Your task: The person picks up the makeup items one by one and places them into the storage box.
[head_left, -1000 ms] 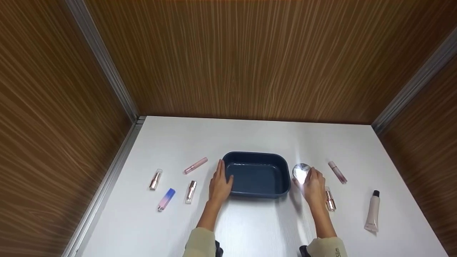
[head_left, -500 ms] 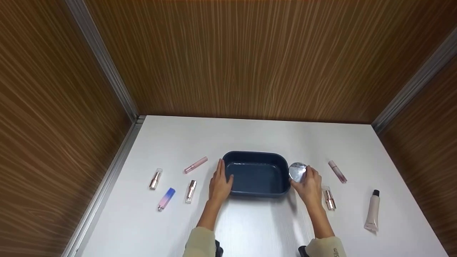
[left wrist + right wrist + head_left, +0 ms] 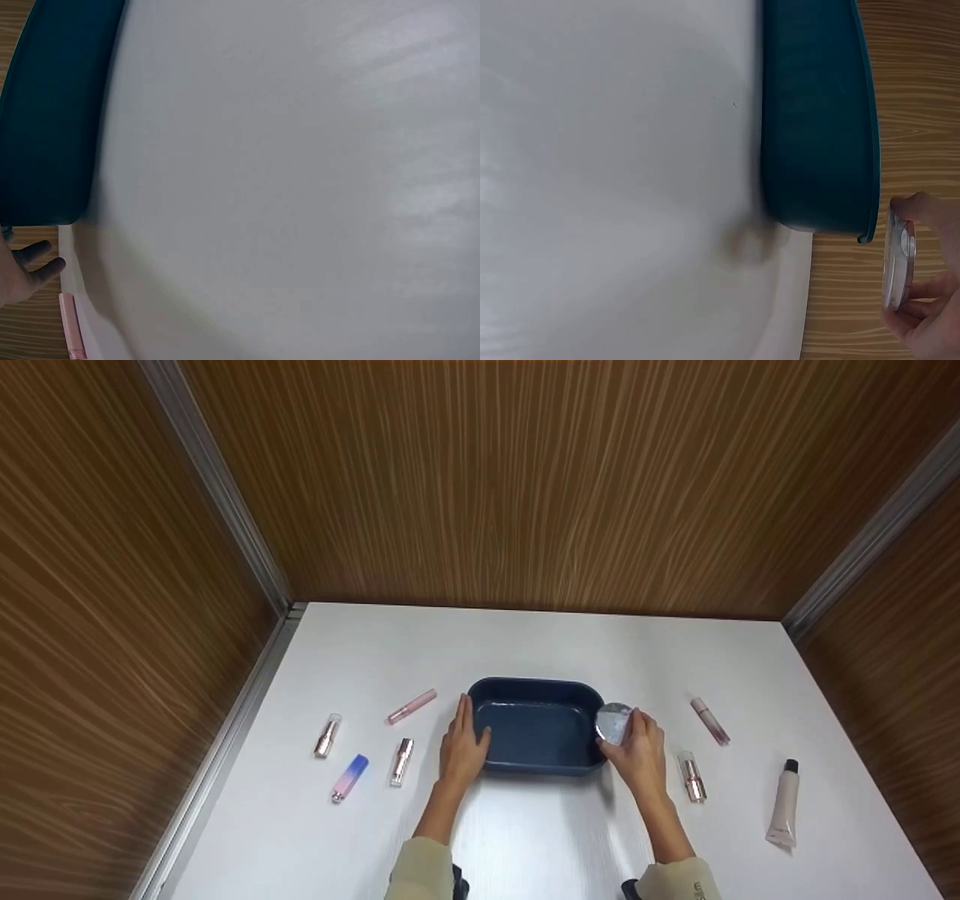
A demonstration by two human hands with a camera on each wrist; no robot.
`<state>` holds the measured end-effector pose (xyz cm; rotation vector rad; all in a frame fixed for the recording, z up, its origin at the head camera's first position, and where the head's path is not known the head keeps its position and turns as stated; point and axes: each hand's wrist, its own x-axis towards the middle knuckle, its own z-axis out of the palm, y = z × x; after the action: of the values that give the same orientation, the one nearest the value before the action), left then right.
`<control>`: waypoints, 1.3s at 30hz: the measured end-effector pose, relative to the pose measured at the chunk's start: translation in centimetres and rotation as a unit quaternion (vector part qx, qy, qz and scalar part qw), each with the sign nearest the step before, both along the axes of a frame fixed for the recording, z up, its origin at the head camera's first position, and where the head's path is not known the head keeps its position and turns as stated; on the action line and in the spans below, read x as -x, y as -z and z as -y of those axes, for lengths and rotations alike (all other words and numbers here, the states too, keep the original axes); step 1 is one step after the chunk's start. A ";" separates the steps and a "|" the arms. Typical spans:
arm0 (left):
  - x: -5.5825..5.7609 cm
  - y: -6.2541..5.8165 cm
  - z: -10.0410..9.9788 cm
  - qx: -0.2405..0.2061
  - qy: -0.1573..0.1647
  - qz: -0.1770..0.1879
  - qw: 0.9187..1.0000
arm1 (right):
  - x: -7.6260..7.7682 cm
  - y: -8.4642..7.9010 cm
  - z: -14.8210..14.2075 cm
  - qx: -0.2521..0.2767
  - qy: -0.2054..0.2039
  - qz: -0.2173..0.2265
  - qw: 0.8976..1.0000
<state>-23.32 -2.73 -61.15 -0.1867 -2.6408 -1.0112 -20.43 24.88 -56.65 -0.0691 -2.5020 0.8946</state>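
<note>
A dark blue rectangular box [image 3: 536, 735] without a lid stands on the white table. My right hand [image 3: 637, 750] pinches a round, shiny silver compact [image 3: 613, 723] by its edge, thumb on one side and fingers on the other. In the head view the compact overlaps the box's right rim. The right wrist view shows the compact [image 3: 898, 262] edge-on with clear sides, held up close to the box's end [image 3: 821, 120]. My left hand [image 3: 461, 751] rests along the box's left side, fingers straight and thumb by the rim. The left wrist view catches only some of its fingers [image 3: 34, 262].
Left of the box lie a pink tube [image 3: 412, 706], two lipsticks [image 3: 327, 736] and a blue-pink tube [image 3: 349, 778]. To the right are a lip gloss [image 3: 709, 721], another lipstick [image 3: 691, 777] and a black-capped squeeze tube [image 3: 784, 804]. Wood-grain panels [image 3: 495, 487] enclose the back and sides.
My right hand has carried the compact leftward, from beside the box to its right rim. The left hand and the box have stayed in place.
</note>
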 end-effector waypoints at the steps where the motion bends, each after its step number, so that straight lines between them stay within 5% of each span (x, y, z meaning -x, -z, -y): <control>1: 0.0 0.0 0.0 0.000 0.000 0.001 1.000 | 0.0 0.0 0.1 0.001 -0.001 0.005 1.000; 39: -0.1 -0.2 0.1 -0.004 0.001 0.027 1.000 | 0.3 -0.1 2.6 -0.016 -0.047 -0.009 0.999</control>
<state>-23.23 -2.81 -60.97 -0.1614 -2.6855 -1.0404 -20.76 22.27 -56.53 0.0682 -2.5197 0.8871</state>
